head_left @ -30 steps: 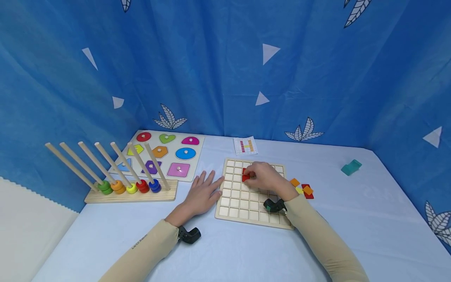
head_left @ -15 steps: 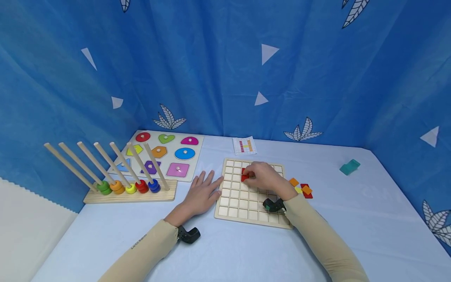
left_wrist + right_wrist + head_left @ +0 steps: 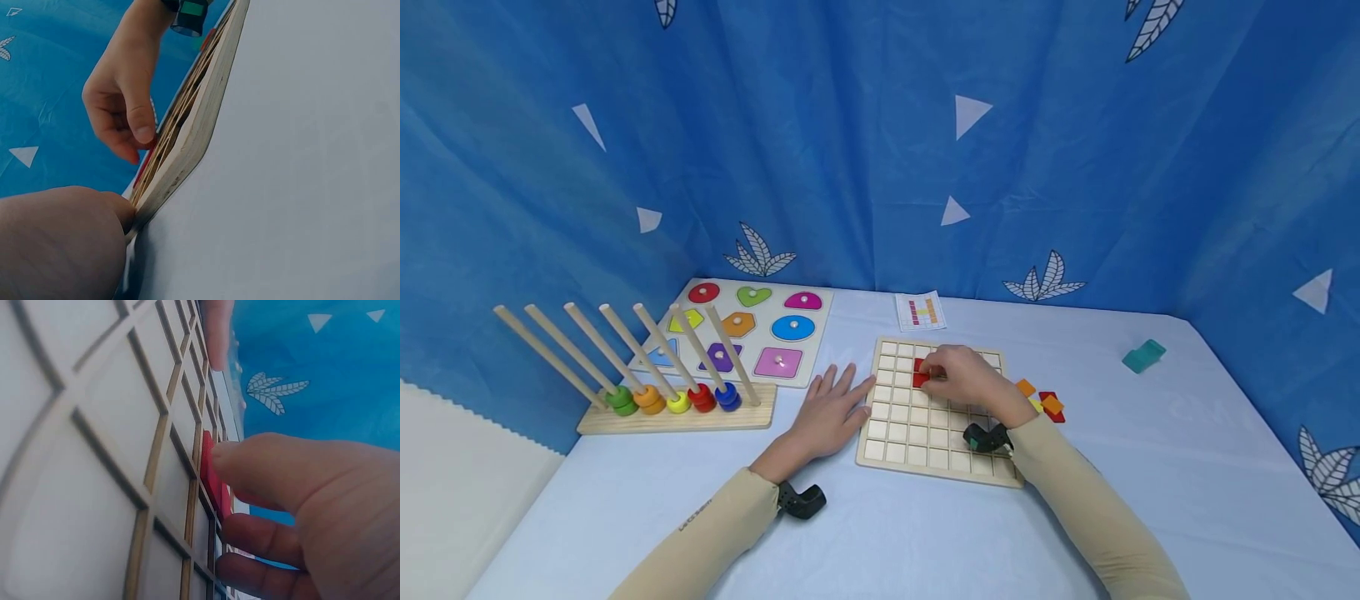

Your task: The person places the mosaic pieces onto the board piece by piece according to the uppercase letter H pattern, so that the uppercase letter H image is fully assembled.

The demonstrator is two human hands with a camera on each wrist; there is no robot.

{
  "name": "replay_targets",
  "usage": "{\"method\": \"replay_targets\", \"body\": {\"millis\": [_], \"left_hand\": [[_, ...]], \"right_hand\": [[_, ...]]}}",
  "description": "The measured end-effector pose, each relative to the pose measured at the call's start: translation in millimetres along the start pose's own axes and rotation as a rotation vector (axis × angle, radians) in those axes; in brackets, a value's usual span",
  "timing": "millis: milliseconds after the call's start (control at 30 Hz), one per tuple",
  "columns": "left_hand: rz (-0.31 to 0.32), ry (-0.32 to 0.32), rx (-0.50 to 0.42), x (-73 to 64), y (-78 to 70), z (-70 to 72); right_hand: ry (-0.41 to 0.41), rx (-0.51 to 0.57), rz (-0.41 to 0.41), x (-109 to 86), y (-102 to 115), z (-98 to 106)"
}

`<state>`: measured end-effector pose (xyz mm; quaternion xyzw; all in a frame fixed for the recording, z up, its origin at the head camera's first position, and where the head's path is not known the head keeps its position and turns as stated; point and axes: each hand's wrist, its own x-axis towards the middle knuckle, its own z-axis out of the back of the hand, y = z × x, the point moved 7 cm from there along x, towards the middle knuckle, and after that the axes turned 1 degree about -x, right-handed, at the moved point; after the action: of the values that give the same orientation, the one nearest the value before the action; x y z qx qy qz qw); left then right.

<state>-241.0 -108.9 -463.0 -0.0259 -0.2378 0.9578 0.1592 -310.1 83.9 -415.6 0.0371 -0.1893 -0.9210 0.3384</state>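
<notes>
From where I stand, the right hand (image 3: 962, 375) bends thumb and fingers in at a red square tile (image 3: 207, 472) on the far half of the pale wooden grid board (image 3: 898, 429), thumb against it in a narrow pinch; the forefinger's tip is hidden. A second red tile lies just beyond, partly covered.

The left hand (image 3: 831, 417) has its fingers spread wide, thumb and fingertips at the board's left edge (its own wrist view cuts most of it off).

The right wrist and beige sleeve (image 3: 1078, 483) block part of the board's right side. Right of the board lie loose orange, yellow and red tiles (image 3: 1052, 405), the yellow mostly covered. The small printed card (image 3: 921, 311) beyond the board is too tiny to read closely.
</notes>
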Motion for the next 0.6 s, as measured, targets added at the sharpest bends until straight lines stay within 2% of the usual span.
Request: {"method": "replay_targets", "body": {"millis": [267,600], "left_hand": [[-0.005,-0.007,-0.003,-0.6,-1.6,1.3],[-0.001,-0.011,-0.002,-0.4,-1.2,1.4]], "right_hand": [[-0.012,0.0,-0.005,-8.5,-3.5,11.0],[-0.014,-0.041,-0.066,-21.2,-16.5,25.1]]}}
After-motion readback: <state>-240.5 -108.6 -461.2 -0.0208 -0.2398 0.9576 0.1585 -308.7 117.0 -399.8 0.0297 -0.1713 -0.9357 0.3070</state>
